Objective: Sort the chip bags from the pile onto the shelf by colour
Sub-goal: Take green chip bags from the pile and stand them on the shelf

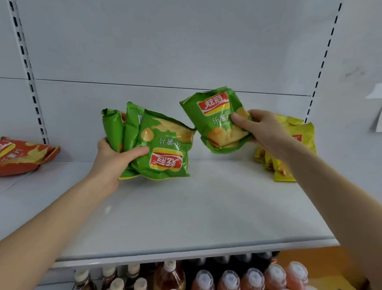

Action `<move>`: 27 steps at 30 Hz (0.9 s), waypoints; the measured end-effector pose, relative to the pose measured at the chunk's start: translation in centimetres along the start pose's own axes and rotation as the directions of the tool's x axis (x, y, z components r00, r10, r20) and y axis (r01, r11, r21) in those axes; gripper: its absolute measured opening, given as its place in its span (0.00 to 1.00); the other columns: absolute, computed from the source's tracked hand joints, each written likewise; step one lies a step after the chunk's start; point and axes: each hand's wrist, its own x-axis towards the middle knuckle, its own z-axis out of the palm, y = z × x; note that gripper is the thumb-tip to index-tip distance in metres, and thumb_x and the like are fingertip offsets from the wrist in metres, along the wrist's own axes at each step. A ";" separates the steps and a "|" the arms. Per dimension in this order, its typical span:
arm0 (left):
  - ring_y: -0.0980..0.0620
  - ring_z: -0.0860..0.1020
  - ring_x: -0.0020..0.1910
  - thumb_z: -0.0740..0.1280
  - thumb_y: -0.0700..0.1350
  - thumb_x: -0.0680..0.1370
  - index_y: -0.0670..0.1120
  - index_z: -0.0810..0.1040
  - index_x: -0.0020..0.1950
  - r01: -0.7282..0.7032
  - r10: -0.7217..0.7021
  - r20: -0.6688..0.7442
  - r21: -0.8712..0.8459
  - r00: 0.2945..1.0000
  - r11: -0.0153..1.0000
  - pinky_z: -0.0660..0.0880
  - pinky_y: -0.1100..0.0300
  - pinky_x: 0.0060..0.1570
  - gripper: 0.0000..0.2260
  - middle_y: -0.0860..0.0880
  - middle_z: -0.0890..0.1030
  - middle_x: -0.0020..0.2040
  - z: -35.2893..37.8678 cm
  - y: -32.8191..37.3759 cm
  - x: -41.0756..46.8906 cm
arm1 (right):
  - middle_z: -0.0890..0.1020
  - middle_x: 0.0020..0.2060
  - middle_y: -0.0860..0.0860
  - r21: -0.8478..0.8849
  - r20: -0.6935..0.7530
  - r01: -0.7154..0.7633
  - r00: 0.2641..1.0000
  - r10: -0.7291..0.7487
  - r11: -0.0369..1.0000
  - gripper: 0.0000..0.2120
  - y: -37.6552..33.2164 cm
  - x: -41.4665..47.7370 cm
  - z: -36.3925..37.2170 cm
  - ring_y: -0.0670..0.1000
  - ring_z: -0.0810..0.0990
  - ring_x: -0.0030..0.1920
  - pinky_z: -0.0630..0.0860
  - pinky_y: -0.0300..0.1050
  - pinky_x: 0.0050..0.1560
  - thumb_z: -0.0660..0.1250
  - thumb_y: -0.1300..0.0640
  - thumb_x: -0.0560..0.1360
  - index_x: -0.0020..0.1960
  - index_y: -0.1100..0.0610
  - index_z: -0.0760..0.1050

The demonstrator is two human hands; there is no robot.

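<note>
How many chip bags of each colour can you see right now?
Green: 4, bunch of three in left hand, single green bag in right hand.
Yellow: at least 2, yellow pile partly hidden behind the right arm.
Red: 1, red bag at far left.
Total: at least 7.

The shelf (pixel 191 214) was a flat white board set against a white back panel (pixel 176 42), between two slotted uprights (pixel 29 78). A red bag (pixel 13 155) lay flat at far left, beyond the left upright. Yellow bags (pixel 305 130) lay stacked at the right, partly hidden. Green bags (pixel 162 147) stood near the centre, and their lower edges appeared to touch the board.
</note>
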 end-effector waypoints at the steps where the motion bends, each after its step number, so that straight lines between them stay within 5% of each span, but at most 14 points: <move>1: 0.44 0.81 0.52 0.81 0.42 0.57 0.43 0.68 0.67 -0.007 0.007 -0.022 -0.011 1.000 1.000 0.79 0.45 0.46 0.41 0.44 0.80 0.58 -0.2 0.1 -0.1 | 0.81 0.39 0.52 0.012 -0.061 0.023 0.998 -0.022 1.000 0.09 0.4 0.2 0.0 0.50 0.81 0.42 0.80 0.44 0.44 0.70 0.52 0.73 0.45 0.58 0.77; 7: 0.47 0.82 0.48 0.76 0.38 0.67 0.41 0.69 0.67 -0.067 0.056 -0.123 -0.087 0.991 0.994 0.79 0.57 0.32 0.30 0.44 0.81 0.56 -0.6 0.5 -0.6 | 0.82 0.44 0.56 0.010 -0.088 0.035 0.996 -0.034 0.999 0.12 2.5 0.4 0.6 0.53 0.81 0.44 0.80 0.51 0.48 0.73 0.56 0.70 0.50 0.59 0.75; 12: 0.46 0.82 0.49 0.76 0.38 0.68 0.41 0.68 0.68 -0.076 0.066 -0.125 -0.076 0.990 0.994 0.80 0.55 0.34 0.30 0.44 0.80 0.57 -0.6 0.2 -0.8 | 0.82 0.46 0.56 0.013 -0.018 -0.061 0.998 0.061 0.998 0.12 2.7 0.8 -0.4 0.55 0.82 0.47 0.78 0.52 0.54 0.73 0.58 0.70 0.51 0.59 0.76; 16: 0.46 0.82 0.51 0.77 0.40 0.66 0.42 0.68 0.68 -0.081 0.075 -0.107 -0.057 0.991 0.995 0.79 0.54 0.37 0.33 0.44 0.80 0.58 -0.4 0.3 -0.4 | 0.82 0.46 0.56 0.044 -0.094 -0.068 0.993 0.072 0.997 0.12 3.2 1.3 0.0 0.55 0.81 0.48 0.79 0.51 0.52 0.70 0.55 0.73 0.52 0.61 0.75; 19: 0.46 0.81 0.51 0.77 0.40 0.66 0.42 0.68 0.68 -0.082 0.079 -0.078 -0.041 0.994 0.996 0.79 0.53 0.39 0.33 0.44 0.80 0.57 0.2 0.3 -0.4 | 0.79 0.40 0.51 -0.153 -0.128 -0.030 0.992 0.010 0.988 0.12 4.0 1.5 1.3 0.48 0.77 0.40 0.76 0.42 0.40 0.67 0.51 0.75 0.50 0.61 0.75; 23: 0.45 0.81 0.53 0.77 0.40 0.66 0.43 0.67 0.67 -0.077 0.076 -0.059 -0.017 0.995 0.997 0.79 0.47 0.47 0.33 0.45 0.80 0.57 0.5 0.1 -0.6 | 0.77 0.45 0.55 -0.623 -0.072 -0.135 0.991 0.116 0.770 0.17 6.5 2.4 2.8 0.55 0.77 0.47 0.75 0.50 0.48 0.63 0.46 0.77 0.51 0.61 0.72; 27: 0.45 0.80 0.53 0.77 0.40 0.66 0.43 0.66 0.67 -0.086 0.085 -0.050 -0.009 0.995 0.996 0.77 0.44 0.52 0.33 0.45 0.80 0.57 0.7 0.1 -0.8 | 0.76 0.45 0.55 -0.706 -0.080 -0.155 0.987 0.140 0.691 0.14 7.0 2.9 3.1 0.58 0.77 0.51 0.73 0.49 0.48 0.61 0.48 0.78 0.51 0.60 0.71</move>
